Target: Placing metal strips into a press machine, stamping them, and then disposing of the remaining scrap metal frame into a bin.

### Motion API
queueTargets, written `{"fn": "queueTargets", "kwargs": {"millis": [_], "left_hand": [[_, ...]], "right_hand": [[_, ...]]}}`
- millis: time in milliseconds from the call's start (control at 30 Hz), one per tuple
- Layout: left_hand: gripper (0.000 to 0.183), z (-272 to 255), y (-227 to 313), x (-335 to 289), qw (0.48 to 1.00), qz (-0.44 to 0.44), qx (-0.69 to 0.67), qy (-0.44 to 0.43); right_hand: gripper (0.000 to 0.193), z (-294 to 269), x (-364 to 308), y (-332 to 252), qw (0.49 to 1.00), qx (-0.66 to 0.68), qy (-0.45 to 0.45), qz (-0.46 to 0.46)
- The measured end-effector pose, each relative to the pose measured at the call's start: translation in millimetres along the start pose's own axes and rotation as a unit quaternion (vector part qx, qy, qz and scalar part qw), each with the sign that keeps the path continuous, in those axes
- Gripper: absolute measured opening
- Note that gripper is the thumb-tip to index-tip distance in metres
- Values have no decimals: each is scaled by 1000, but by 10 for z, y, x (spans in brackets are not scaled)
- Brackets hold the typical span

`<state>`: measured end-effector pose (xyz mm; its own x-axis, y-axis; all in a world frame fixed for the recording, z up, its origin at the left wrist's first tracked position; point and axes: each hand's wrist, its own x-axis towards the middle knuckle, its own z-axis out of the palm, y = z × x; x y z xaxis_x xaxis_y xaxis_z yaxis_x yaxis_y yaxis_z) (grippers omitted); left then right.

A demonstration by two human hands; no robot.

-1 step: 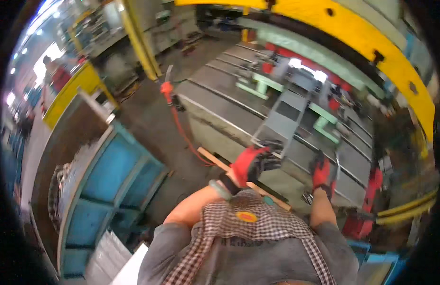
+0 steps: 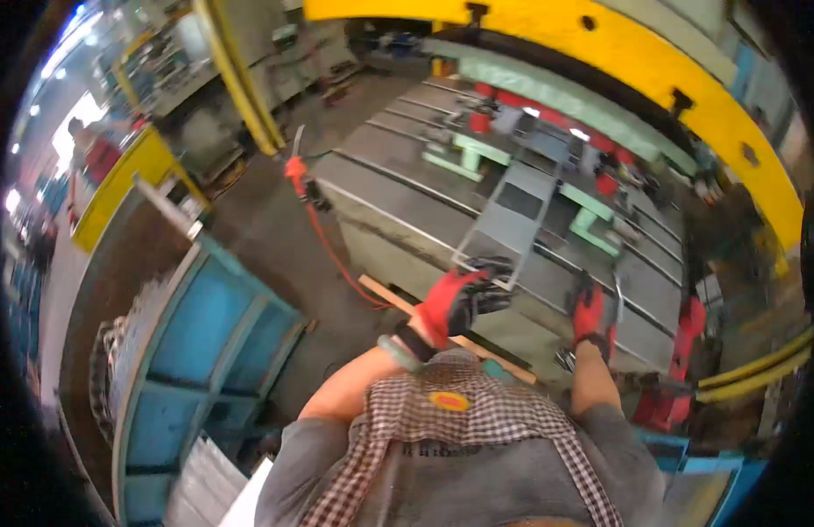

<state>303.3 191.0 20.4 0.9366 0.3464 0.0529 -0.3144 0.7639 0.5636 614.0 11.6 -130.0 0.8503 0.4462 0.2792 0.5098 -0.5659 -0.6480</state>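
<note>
A long grey sheet-metal strip (image 2: pixel 505 225) lies lengthwise across the slotted press bed (image 2: pixel 394 195), its far end between the red-based tooling. My left hand (image 2: pixel 466 303), in a red and black glove, is closed at the strip's near end, with the dark fingers over its edge. The fingers partly hide that end. To the right of the strip, my right hand (image 2: pixel 589 309) wears the same kind of glove. Its fingers stretch forward over the bed, apart from the strip. A thin pale curved rod (image 2: pixel 619 299) stands beside them; I cannot tell whether they touch it.
Pale green blocks (image 2: pixel 466 156) flank the strip. A yellow press beam (image 2: pixel 547 31) spans above the far side. An orange-handled air gun (image 2: pixel 296 176) hangs at the bed's left corner on a red hose. A blue bin (image 2: pixel 200 325) stands at left; a person (image 2: pixel 99 154) is far behind it.
The whole view shifts slightly, with the scene sliding a little left. Both hands keep nearly the same places relative to the strip and the bed.
</note>
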Motion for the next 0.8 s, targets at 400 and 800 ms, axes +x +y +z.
{"fn": "queueTargets", "kwargs": {"millis": [400,800], "left_hand": [[36,-547,-342,21,998,-24,46,20],[34,-1032,-494,1075,994,-83,3,67]], "right_hand": [[39,112,15,54,995,8,65,-76],[44,127,-6,68,998,9,45,-44]]}}
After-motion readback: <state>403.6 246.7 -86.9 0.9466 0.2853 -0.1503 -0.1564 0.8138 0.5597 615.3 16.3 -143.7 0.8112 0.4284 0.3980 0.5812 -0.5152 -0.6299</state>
